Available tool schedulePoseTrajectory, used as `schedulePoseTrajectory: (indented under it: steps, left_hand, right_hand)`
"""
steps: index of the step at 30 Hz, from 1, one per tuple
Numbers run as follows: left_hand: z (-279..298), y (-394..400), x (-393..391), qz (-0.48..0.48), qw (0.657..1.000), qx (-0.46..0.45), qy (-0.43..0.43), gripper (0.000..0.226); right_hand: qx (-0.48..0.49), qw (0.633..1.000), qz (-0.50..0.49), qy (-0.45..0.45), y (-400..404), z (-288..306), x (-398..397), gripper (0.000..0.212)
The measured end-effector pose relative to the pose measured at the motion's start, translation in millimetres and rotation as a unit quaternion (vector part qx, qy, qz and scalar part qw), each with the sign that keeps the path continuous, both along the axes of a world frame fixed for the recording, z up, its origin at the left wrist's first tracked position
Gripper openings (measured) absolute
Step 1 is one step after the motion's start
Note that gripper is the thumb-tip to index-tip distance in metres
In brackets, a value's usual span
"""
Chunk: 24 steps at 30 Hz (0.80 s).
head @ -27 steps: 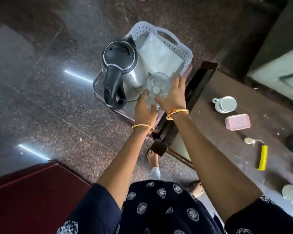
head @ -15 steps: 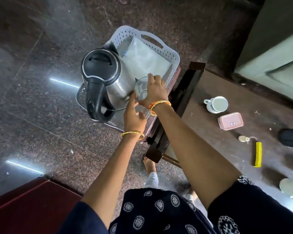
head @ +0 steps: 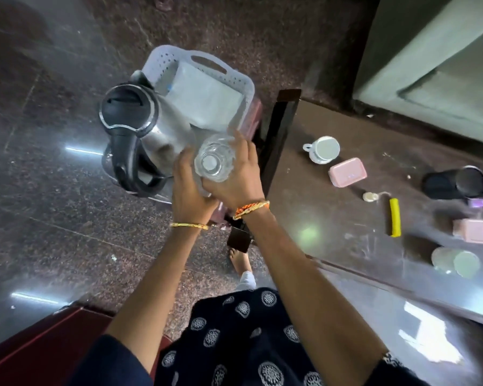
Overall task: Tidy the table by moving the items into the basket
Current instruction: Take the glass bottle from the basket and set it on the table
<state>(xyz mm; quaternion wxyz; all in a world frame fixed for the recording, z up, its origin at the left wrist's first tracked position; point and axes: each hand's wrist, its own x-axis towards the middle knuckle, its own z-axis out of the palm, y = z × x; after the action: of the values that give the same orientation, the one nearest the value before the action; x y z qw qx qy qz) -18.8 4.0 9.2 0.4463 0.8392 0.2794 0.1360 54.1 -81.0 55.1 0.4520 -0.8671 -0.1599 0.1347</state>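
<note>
Plainly, both hands — left hand (head: 191,190), right hand (head: 239,179) — grip a clear ribbed glass (head: 214,160) over the basket (head: 243,82).

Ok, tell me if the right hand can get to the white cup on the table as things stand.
Probably not at once: the right hand holds the glass over the basket with the left hand. Once the glass is let go, the way to the white cup looks open, with only bare table between.

Clear ribbed glass (head: 214,160) upright in white perforated basket (head: 162,61), beside steel kettle (head: 140,135).
</note>
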Motion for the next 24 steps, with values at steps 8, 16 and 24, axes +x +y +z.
schedulePoseTrajectory:
  steps: [8, 16, 24]
  left_hand:
    - [8, -99, -3, -0.169, 0.982, -0.079, 0.041, 0.056]
    - [-23, -237, 39, -0.325, 0.927, -0.057, 0.178, 0.052]
    - [-60, -338, 81, -0.311, 0.943, -0.016, 0.117, 0.047]
  right_hand:
    - [-0.024, 0.996, -0.078, 0.035, -133, -4, -27, 0.091]
    - [-0.081, 0.979, -0.171, 0.078, -282, -38, -23, 0.103]
    - [-0.117, 0.972, -0.182, 0.092, -371, -89, 20, 0.093]
